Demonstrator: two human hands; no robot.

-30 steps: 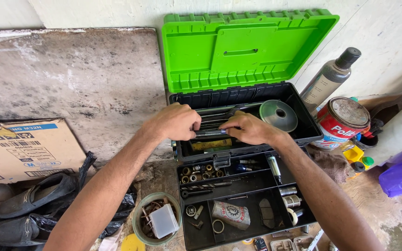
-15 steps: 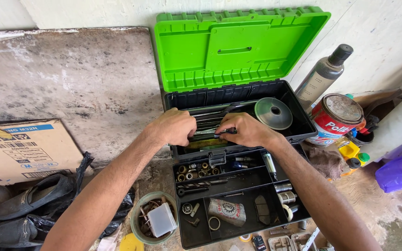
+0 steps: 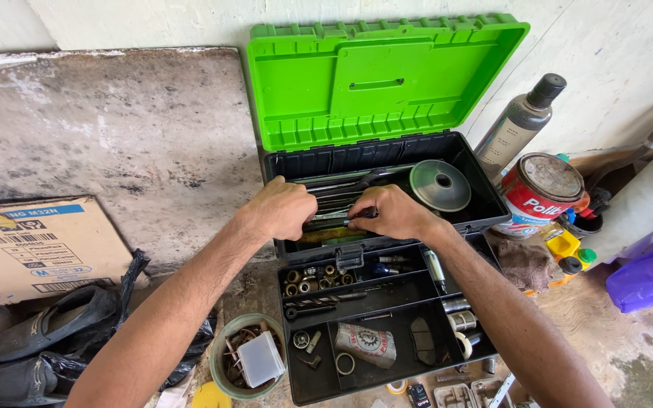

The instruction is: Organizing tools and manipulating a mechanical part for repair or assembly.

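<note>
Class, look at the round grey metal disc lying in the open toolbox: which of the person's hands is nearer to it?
Right. The right hand is just beside the round grey metal disc; the left hand is farther along the tools.

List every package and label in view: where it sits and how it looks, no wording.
Cardboard box: far left, brown, blue stripe, white barcode label.
Paint tin: right of the toolbox, round, red and white label, rusty lid.
Spray can: against the wall behind the tin, grey, black cap.
Pouch: in the front tray, white, gear picture.
</note>
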